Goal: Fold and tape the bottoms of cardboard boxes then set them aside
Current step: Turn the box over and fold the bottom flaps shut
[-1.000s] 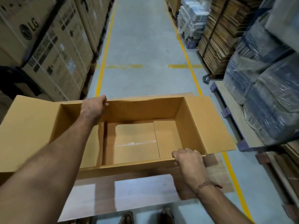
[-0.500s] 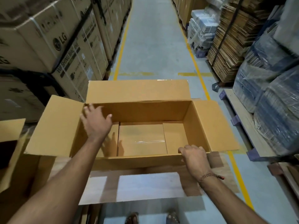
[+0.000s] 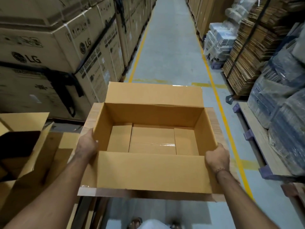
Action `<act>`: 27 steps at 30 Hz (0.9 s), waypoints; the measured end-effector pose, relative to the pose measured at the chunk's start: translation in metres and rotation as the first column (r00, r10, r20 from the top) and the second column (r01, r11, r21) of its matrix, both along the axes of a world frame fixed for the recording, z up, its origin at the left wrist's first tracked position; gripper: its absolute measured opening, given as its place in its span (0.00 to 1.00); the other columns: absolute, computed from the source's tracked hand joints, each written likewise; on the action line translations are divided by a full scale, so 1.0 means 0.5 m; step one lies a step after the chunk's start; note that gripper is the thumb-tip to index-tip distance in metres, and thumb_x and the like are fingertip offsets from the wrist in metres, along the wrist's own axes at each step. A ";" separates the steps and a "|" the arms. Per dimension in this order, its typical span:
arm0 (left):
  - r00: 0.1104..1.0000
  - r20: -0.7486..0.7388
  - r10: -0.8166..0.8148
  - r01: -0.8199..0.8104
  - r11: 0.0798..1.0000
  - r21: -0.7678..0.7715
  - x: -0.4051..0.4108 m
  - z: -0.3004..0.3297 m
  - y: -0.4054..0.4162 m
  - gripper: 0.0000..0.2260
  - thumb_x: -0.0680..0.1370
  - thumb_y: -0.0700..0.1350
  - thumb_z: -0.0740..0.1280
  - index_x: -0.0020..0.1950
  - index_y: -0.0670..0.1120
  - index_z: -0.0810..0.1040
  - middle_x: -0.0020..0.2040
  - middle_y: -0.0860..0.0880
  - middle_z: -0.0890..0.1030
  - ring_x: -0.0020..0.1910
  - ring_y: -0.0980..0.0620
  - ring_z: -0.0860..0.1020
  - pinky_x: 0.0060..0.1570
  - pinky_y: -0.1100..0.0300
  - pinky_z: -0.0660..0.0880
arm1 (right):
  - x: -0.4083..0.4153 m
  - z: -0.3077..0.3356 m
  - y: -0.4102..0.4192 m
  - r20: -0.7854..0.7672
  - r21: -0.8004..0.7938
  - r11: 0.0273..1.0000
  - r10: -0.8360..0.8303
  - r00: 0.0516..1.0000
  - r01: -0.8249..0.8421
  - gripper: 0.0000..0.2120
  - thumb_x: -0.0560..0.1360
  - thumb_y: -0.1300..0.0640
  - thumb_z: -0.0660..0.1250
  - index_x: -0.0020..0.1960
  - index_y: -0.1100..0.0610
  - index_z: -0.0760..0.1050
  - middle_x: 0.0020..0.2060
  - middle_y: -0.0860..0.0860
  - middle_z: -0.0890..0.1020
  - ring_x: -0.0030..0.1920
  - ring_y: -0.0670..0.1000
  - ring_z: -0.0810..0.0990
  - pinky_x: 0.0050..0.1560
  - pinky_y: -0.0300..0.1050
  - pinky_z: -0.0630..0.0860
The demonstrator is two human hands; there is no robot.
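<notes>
Half a second ago the left hand (image 3: pixel 86 143) hovered open over the inside of the cardboard box (image 3: pixel 153 139) while only the right hand (image 3: pixel 217 158) held its near rim; now each hand clasps one short end, fingers curled over the top edge, the left at the near-left corner and the right at the near-right corner. The side flaps that stood out wide before are now folded down along the outside walls beneath the hands. The near flap (image 3: pixel 152 172) hangs toward the person and the far flap (image 3: pixel 153 93) stands up behind the opening.

The box sits over a wooden surface (image 3: pixel 87 192), whose near edge and left edge show past the box walls; the box covers nearly all of it. To the left, just beside that surface, another open box (image 3: pixel 24 129) stands with its flaps up. Beyond it rise stacked LG cartons (image 3: pixel 54 47). Ahead the grey aisle floor (image 3: pixel 166 52) runs clear between two yellow floor lines (image 3: pixel 214 90). On the right, well apart from the box, are pallets of flattened cardboard (image 3: pixel 244 60) and plastic-wrapped bundles (image 3: pixel 280 104).

The box is plain brown, upright, mouth open toward the camera. Its bottom flaps lie closed and flat, with a strip of clear tape (image 3: pixel 152 144) glinting across the middle seam.
</notes>
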State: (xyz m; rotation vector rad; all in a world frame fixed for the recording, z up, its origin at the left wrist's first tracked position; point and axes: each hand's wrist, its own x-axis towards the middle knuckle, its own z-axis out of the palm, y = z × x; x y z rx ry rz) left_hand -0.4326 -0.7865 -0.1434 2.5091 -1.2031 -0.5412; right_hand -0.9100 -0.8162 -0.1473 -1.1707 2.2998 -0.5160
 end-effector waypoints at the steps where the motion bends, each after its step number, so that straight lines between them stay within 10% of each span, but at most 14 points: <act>1: 1.000 -0.011 0.007 -0.007 1.000 -0.007 -0.005 0.000 0.000 0.20 0.82 0.42 0.69 0.74 0.48 0.71 0.61 0.39 0.81 0.61 0.35 0.79 0.58 0.40 0.78 | 0.001 0.004 -0.002 0.021 0.000 1.000 -0.006 1.000 0.006 0.17 0.72 0.63 0.65 0.60 0.60 0.76 0.54 0.60 0.81 0.50 0.62 0.78 0.53 0.53 0.79; 9: 0.993 -0.104 0.060 -0.071 0.993 -0.098 -0.014 -0.005 0.002 0.18 0.84 0.40 0.66 0.74 0.44 0.72 0.64 0.38 0.80 0.63 0.35 0.78 0.59 0.39 0.77 | 0.002 0.003 -0.009 0.046 -0.017 0.999 -0.031 0.998 0.031 0.12 0.74 0.68 0.61 0.55 0.61 0.76 0.51 0.60 0.82 0.45 0.60 0.77 0.46 0.47 0.77; 15: 0.951 -0.085 0.296 -0.308 0.898 -0.313 -0.046 -0.022 0.051 0.23 0.81 0.47 0.70 0.75 0.44 0.70 0.71 0.39 0.74 0.73 0.36 0.70 0.73 0.35 0.66 | -0.008 -0.003 0.064 -0.217 -0.215 0.975 0.008 0.976 -0.056 0.29 0.81 0.45 0.66 0.75 0.60 0.67 0.71 0.61 0.72 0.73 0.63 0.67 0.73 0.62 0.64; 21: 0.819 -0.038 0.572 -0.556 0.778 -0.291 -0.122 -0.016 0.127 0.21 0.79 0.55 0.71 0.65 0.43 0.73 0.66 0.36 0.75 0.68 0.34 0.71 0.69 0.38 0.63 | 0.017 -0.016 0.156 -0.165 -0.146 0.977 -0.178 0.970 0.154 0.43 0.73 0.29 0.66 0.76 0.58 0.64 0.69 0.62 0.74 0.68 0.67 0.73 0.67 0.66 0.71; 27: 0.854 -0.108 0.509 -0.520 0.839 -0.161 -0.110 -0.025 0.147 0.24 0.83 0.62 0.61 0.59 0.43 0.81 0.55 0.38 0.82 0.59 0.34 0.77 0.67 0.38 0.64 | 0.045 0.027 0.159 -0.021 -0.175 0.980 -0.098 0.995 0.093 0.31 0.77 0.34 0.67 0.71 0.53 0.72 0.61 0.57 0.82 0.61 0.64 0.79 0.56 0.57 0.78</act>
